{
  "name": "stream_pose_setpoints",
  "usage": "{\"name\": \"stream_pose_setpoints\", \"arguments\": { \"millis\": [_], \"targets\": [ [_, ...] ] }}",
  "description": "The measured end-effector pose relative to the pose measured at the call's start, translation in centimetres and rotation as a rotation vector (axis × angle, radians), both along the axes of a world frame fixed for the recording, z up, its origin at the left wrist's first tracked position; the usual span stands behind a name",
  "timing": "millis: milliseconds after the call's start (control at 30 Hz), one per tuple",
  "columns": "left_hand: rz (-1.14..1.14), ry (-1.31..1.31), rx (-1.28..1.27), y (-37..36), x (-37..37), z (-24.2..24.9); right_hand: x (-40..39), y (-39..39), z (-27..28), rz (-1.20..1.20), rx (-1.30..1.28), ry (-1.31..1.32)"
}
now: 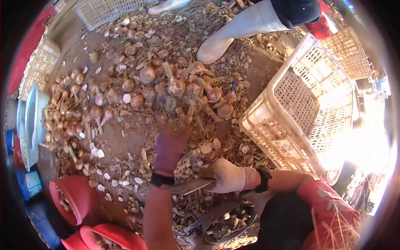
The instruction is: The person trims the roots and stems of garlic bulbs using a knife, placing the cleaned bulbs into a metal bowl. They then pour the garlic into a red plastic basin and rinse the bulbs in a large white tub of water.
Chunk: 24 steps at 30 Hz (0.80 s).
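Observation:
My left hand, in a purple glove, reaches out over a heap of brown bulbs with dry stalks. Its fingers are smeared by motion at the near side of the heap. My right hand, in a pale glove, is closed around the handle of a knife. The broad blade points left and passes close by my left wrist. Below the knife, a dark bucket holds several smaller bulbs.
An upright plastic crate stands at right, with another crate behind it. Red buckets and a light-blue tub line the left. Another person's white boot is beyond the heap. Peelings and white slices litter the ground.

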<state>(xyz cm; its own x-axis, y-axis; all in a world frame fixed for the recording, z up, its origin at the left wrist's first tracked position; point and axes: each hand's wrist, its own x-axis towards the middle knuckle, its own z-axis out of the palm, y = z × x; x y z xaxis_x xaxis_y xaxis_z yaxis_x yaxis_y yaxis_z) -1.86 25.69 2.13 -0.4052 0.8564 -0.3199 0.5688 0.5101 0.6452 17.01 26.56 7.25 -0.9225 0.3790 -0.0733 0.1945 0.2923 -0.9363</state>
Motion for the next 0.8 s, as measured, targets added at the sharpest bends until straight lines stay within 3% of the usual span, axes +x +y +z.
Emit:
{"name": "stream_pose_setpoints", "arguments": {
  "millis": [167, 233, 267, 333, 400, 433, 500, 600, 667, 700, 733, 800],
  "targets": [
    [0.074, 0.066, -0.122, 6.1, 3.3, -5.9, 0.3, 2.0, 0.4, -0.085, 0.004, -0.057],
    [-0.092, -0.064, 0.071, 4.2, 2.0, -9.5, 0.4, 2.8, 0.3, -0.101, -0.001, -0.069],
    [-0.089, -0.069, 0.063, 2.5, 1.2, -8.6, 0.4, 2.9, -0.1, -0.119, 0.024, -0.025],
    [-0.267, -0.368, -0.008, -2.7, -1.0, -4.1, 0.3, 2.9, -0.3, -0.13, 0.078, -0.01],
    [-0.157, -0.651, -0.112, -8.1, -1.9, -0.8, 0.0, 2.9, -1.6, -0.16, 0.12, -0.022],
    [-0.128, -0.645, -0.133, -11.0, -1.8, 0.3, -0.4, 2.6, -2.2, -0.202, 0.182, -0.041],
    [0.515, -1.247, -0.2, -16.3, -0.7, 2.0, -1.2, 2.5, -1.8, -0.172, 0.069, -0.118],
    [0.428, -1.174, -0.012, -22.0, 0.1, 1.6, -2.3, -0.2, -2.7, -0.103, -0.039, -0.146],
    [0.429, -1.114, 0.041, -21.1, 1.5, 3.8, -2.5, -1.6, -3.0, -0.048, -0.044, -0.1],
    [0.413, -1.05, 0.083, -20.6, 2.3, 4.9, -2.6, -2.3, -2.7, 0.046, 0.034, -0.14],
    [0.532, -1.208, 0.225, -21.6, 2.9, 4.1, -2.8, -2.9, -2.4, 0.14, 0.113, -0.177],
    [0.564, -1.164, 0.229, -22.7, 2.9, 4.6, -3.0, -4.5, -1.8, 0.229, 0.204, -0.213]
  ]
}}
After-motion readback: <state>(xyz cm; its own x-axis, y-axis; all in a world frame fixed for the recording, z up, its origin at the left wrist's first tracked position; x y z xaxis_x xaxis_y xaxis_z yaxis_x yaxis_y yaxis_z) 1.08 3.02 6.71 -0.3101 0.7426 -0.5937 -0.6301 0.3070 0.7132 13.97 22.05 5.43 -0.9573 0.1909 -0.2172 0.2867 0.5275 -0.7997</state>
